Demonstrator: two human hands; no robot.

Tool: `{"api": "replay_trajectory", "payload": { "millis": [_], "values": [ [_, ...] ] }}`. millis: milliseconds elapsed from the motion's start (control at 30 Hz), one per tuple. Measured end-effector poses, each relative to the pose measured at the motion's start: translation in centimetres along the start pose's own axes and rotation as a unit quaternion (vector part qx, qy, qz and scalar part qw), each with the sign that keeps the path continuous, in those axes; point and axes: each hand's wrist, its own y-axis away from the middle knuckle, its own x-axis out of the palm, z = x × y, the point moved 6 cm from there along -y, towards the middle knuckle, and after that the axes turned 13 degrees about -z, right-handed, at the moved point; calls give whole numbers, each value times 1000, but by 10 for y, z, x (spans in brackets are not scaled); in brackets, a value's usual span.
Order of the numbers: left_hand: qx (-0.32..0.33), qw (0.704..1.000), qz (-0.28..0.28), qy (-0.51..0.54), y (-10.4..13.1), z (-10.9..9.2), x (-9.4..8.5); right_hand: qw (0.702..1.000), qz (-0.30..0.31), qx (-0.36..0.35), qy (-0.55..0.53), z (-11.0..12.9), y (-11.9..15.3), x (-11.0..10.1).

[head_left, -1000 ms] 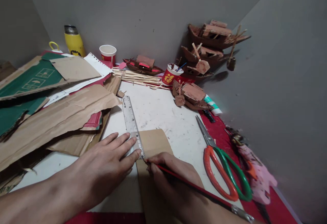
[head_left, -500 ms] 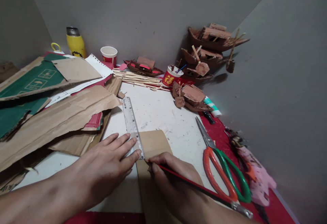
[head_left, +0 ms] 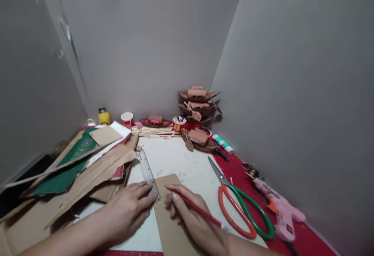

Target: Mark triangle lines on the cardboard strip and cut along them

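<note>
My left hand [head_left: 131,207] lies with spread fingers, its fingertips on the near end of a clear ruler [head_left: 148,170]. The ruler lies along the left edge of a brown cardboard strip [head_left: 168,217]. Over that strip, my right hand [head_left: 189,213] holds a red pencil [head_left: 201,210] between thumb and fingers. Its tip is hidden by the fingers. Large scissors [head_left: 229,188] with one orange and one green handle lie partly open to the right of my right hand.
Cardboard pieces [head_left: 97,182] pile up at the left. Brown model boats [head_left: 198,106] stack at the back, near a red cup [head_left: 179,125], thin sticks [head_left: 153,131] and a yellow bottle [head_left: 104,116]. A pink glue gun [head_left: 280,209] lies at the right edge.
The view has tilted up, showing more wall and shelves at the top. My right hand has lifted a little from the ruler's end, the pencil still held. My left hand remains on the ruler.
</note>
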Motion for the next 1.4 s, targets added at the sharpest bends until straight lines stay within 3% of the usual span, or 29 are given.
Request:
{"api": "replay_trajectory", "payload": {
  "millis": [67, 167, 467, 733, 933, 1067, 1233, 1400],
  "values": [
    [5, 1000, -4, -26, -3, -1, -7, 997, 4, -77, -6, 5, -1, 6],
    [5, 998, 1, -63, -10, 4, -10, 990, 24, -136, 19, 6, -2, 13],
    [27, 973, 52, -222, -58, 33, 18, 970, 0, -233, 66, 31, -5, -1],
    [30, 955, 122, -267, -85, 42, 20, 945, -67, -307, 93, 57, -17, -24],
    [0, 955, 102, -280, -116, 31, -1, 914, -151, -349, 143, 72, -36, -49],
    [-33, 961, 68, -267, -130, 19, -27, 905, -155, -359, 165, 83, -49, -71],
    [-67, 968, 47, -237, -111, 1, -43, 929, -82, -321, 167, 78, -57, -82],
    [-91, 980, 24, -177, -61, -13, -25, 952, 0, -270, 146, 63, -43, -72]
  ]
}}
